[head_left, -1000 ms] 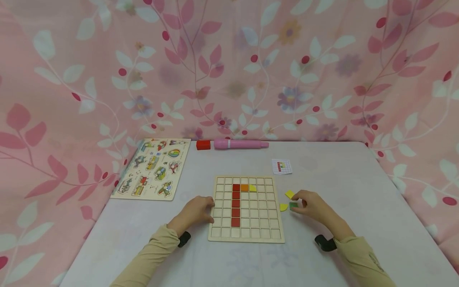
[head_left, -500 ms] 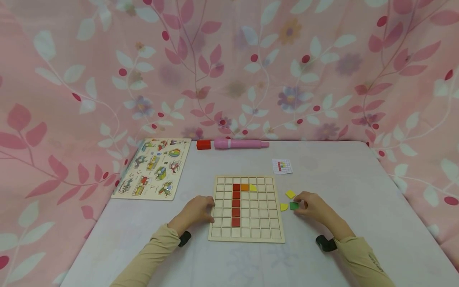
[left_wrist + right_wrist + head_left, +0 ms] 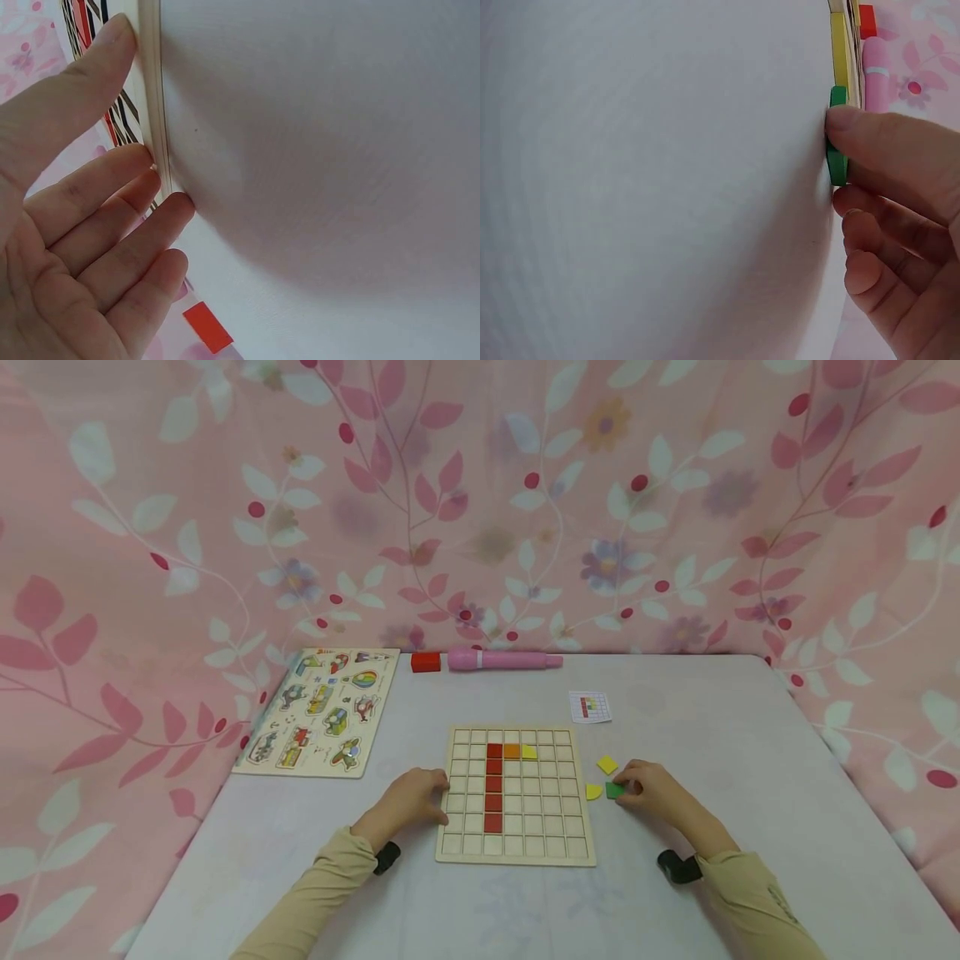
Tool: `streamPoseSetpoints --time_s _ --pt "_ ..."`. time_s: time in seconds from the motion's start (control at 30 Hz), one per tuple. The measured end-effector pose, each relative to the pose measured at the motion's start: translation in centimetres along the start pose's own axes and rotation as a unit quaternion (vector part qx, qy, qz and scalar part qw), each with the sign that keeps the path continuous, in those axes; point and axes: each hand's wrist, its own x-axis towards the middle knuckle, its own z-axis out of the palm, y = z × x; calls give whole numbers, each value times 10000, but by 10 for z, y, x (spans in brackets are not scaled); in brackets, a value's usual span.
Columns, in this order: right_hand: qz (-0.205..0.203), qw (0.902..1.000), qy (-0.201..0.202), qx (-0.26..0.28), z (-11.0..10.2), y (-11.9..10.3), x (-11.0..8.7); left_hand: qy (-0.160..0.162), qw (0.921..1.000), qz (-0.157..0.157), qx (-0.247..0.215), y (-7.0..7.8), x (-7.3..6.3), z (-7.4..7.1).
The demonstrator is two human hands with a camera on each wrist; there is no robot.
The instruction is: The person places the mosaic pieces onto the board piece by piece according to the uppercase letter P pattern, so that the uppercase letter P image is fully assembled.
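A wooden grid board (image 3: 543,852) lies on the table, with a column of several red tiles (image 3: 492,785). An orange tile (image 3: 512,752) and a yellow piece with a rounded corner (image 3: 528,752) continue the row at its top. Along the board's left edge rests my left hand (image 3: 411,800); its loosely bent fingers and its thumb (image 3: 112,45) touch the rim. Right of the board, my right hand (image 3: 656,792) pinches a green tile (image 3: 838,154) lying at table height, thumb against it; the index fingertip is partly hidden. A rounded yellow piece (image 3: 593,792) and a square yellow tile (image 3: 607,764) lie close by.
A small pattern card (image 3: 590,707) lies behind the board's right corner. Farther back are a pink microphone-shaped wand (image 3: 506,661) and a red block (image 3: 426,662). At the left lies a picture puzzle board (image 3: 318,714). Patterned pink cloth (image 3: 480,527) hangs behind the table.
The green tile has turned slightly under my right fingers while staying in nearly the same spot. My left hand and the board have not moved.
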Motion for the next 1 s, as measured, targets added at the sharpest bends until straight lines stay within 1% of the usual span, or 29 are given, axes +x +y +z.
streamPoseSetpoints --time_s 0.2,0.4,0.5,0.67,0.73,0.83,1.0 --pt "-157 9998 62 -81 0 1 0 35 10000 67 2 0 0 0" --pt "-126 9998 97 -83 -4 -2 -1 64 10000 59 32 1 -1 -2" --pt "-203 9995 182 -127 -6 -7 0 64 10000 61 -14 2 -1 -2" --pt "-549 9976 362 -192 -8 -17 5 68 9999 72 -32 2 -2 -3" --pt "-649 9970 409 -133 -8 -21 7 73 9999 72 -19 3 -2 -3" --pt "-716 9965 429 -39 -9 -27 11 76 9999 83 -10 2 -2 -2" --pt "-826 9955 470 -50 -7 -36 17 60 10000 40 -22 2 -2 -2"
